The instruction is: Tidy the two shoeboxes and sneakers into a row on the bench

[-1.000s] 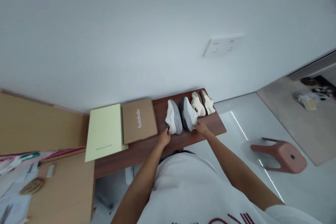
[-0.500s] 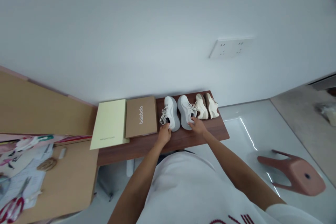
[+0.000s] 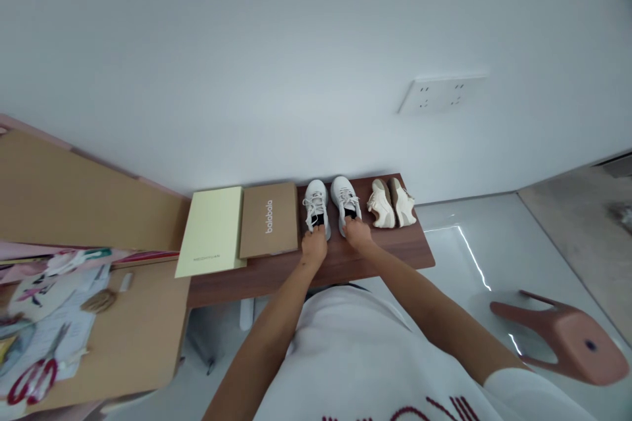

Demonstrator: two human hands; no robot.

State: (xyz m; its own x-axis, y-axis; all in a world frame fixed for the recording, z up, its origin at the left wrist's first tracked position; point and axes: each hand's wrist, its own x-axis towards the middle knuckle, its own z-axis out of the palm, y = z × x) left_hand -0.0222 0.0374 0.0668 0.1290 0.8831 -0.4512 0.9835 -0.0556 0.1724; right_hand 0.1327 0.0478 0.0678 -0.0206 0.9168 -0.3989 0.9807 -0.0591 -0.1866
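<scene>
Two white lace-up sneakers stand side by side on a brown wooden table, toes toward the wall. My left hand (image 3: 315, 245) is closed on the heel of the left sneaker (image 3: 316, 200). The heel of the right sneaker (image 3: 344, 195) is gripped by my right hand (image 3: 357, 233). Both have dark insides, and the fingers partly cover their heels. Just right of them, a pair of smaller cream shoes with brown soles rests on its sides; the nearer cream shoe (image 3: 381, 204) is beside the other cream shoe (image 3: 403, 202).
Left of the sneakers lie a brown shoebox (image 3: 270, 220) and a pale yellow box (image 3: 210, 230) on the wooden table (image 3: 395, 251). A cardboard-coloured desk (image 3: 143, 329) holds red-handled scissors (image 3: 34, 380) and papers. A pink stool (image 3: 575, 342) is on the floor at right.
Both sneakers have turned from lying tilted, soles facing each other, to upright with their laces up. My hands still hold their heels. The camera view has shifted slightly.
</scene>
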